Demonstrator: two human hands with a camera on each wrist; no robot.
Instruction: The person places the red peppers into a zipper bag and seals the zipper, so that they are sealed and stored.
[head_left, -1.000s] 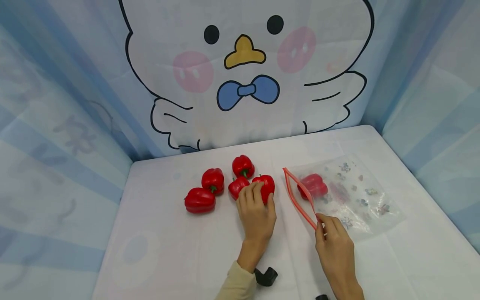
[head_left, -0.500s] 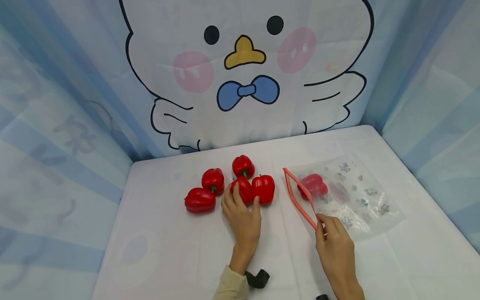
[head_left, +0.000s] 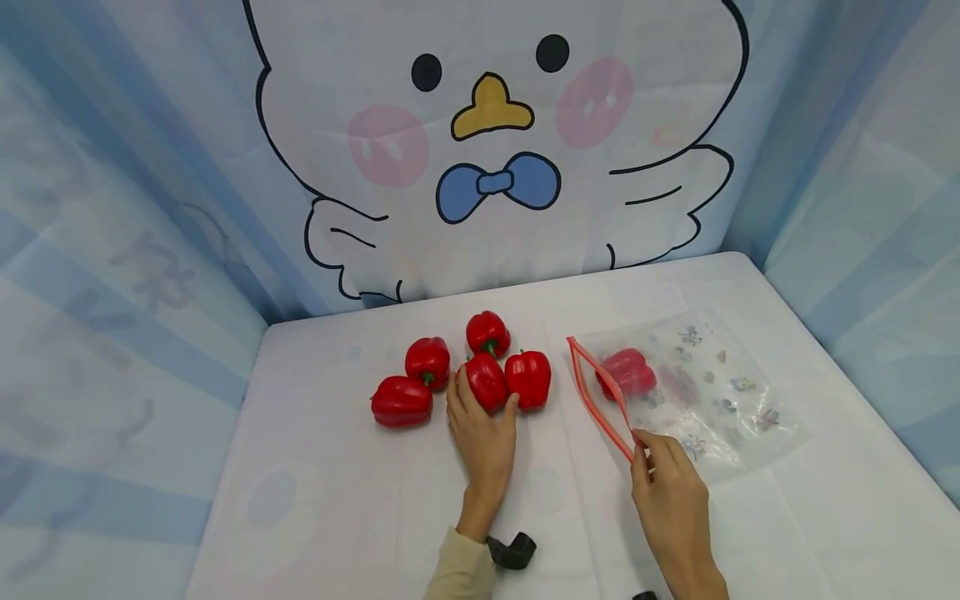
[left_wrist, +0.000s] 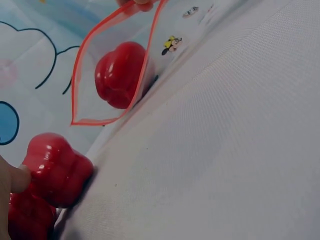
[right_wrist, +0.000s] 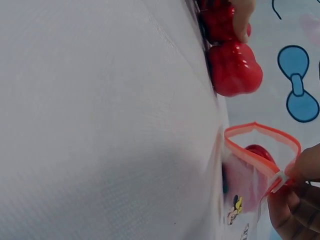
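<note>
Around a red bell pepper (head_left: pixel 486 383) in the middle of a group, my left hand (head_left: pixel 483 442) has its fingers on the left side and its thumb on the right. Another red bell pepper (head_left: pixel 528 379) lies against it on the right; the thumb (left_wrist: pixel 19 179) is close to that one in the left wrist view. My right hand (head_left: pixel 671 492) pinches the near end of a clear zip bag's red-orange edge (head_left: pixel 588 396), by a white slider (right_wrist: pixel 279 181). The bag's mouth gapes to the left. Inside lies one bell pepper (head_left: pixel 630 372).
Three more red bell peppers sit near the left hand: one behind (head_left: pixel 488 333), one to the left (head_left: pixel 427 362) and one further left (head_left: pixel 401 402). A black curved piece (head_left: pixel 513 552) is by the left wrist. The white table (head_left: pixel 315 517) meets a cartoon curtain behind.
My left hand has moved left, off the right-hand bell pepper and onto the middle one, which has shifted slightly right. The right hand and bag stay in place.
</note>
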